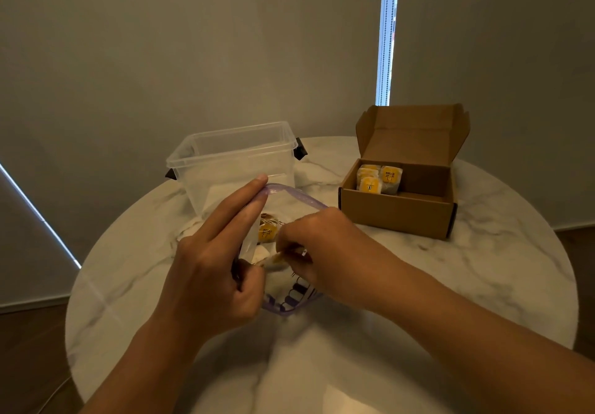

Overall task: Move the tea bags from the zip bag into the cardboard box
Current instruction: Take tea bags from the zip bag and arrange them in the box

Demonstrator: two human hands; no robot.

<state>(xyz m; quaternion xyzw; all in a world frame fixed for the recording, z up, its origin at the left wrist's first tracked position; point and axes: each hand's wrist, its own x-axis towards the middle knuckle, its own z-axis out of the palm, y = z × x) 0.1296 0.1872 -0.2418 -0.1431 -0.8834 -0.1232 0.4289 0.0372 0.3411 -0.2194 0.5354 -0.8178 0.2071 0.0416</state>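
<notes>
Marble table (483, 285) is filling mid-frame, with the cardboard box (399, 217) sitting open at right, tea bags (380, 177) inside. At centre the left hand (209, 268) is gripping the zip bag (289, 194) rim, keeping it agape so the right hand (322, 243), fingers curled narrow, seems to be pinching a tea bag (277, 258) within

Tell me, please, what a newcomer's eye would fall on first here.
At mid-table the left hand holds the zip bag open while the right hand pinches a tea bag inside. At right, the open box holds several yellow-labelled tea bags; a clear tub stands behind the zip bag.
</notes>
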